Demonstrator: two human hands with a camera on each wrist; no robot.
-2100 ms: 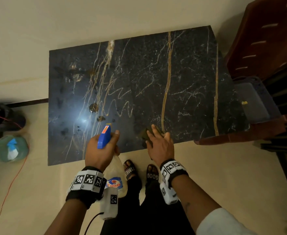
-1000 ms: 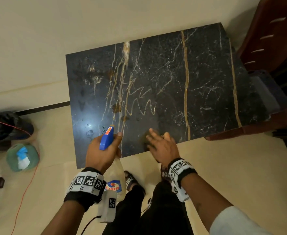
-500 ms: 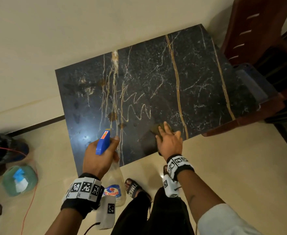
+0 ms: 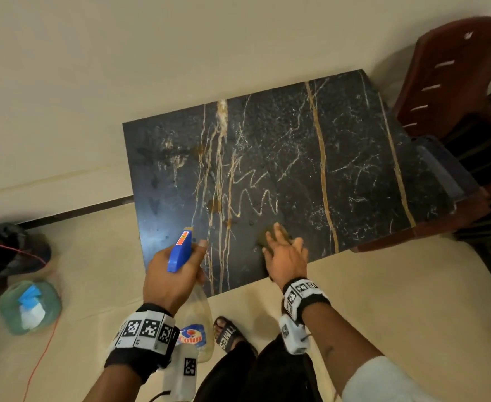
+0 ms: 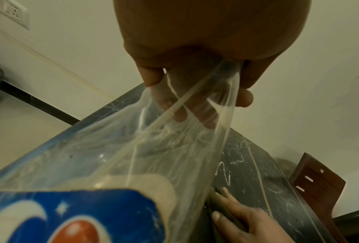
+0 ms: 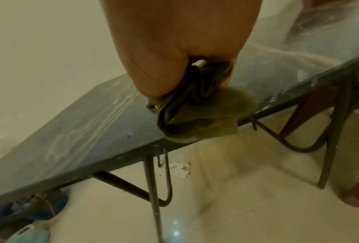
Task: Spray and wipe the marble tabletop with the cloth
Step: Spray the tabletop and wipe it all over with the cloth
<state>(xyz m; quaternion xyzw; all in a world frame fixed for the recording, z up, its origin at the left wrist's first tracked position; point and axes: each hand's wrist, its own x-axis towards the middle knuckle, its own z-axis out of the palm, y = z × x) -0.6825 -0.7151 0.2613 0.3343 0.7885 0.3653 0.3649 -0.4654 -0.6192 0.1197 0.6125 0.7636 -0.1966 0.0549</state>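
We're pressing the olive cloth (image 4: pixel 270 235) flat-fingered with our right hand (image 4: pixel 286 258) on the black veined marble tabletop (image 4: pixel 354 158), left hand (image 4: pixel 170 278) gripping the clear blue-triggered spray bottle (image 4: pixel 180 250); overlapping strokes look best.

- Marble tabletop (image 4: pixel 354 169): black, with gold and white veins and scattered stains.
- Cloth (image 6: pixel 197 121): olive, crumpled, lying at the table's near edge.
- Spray bottle (image 4: pixel 198 320): clear, blue trigger, off the near-left corner.
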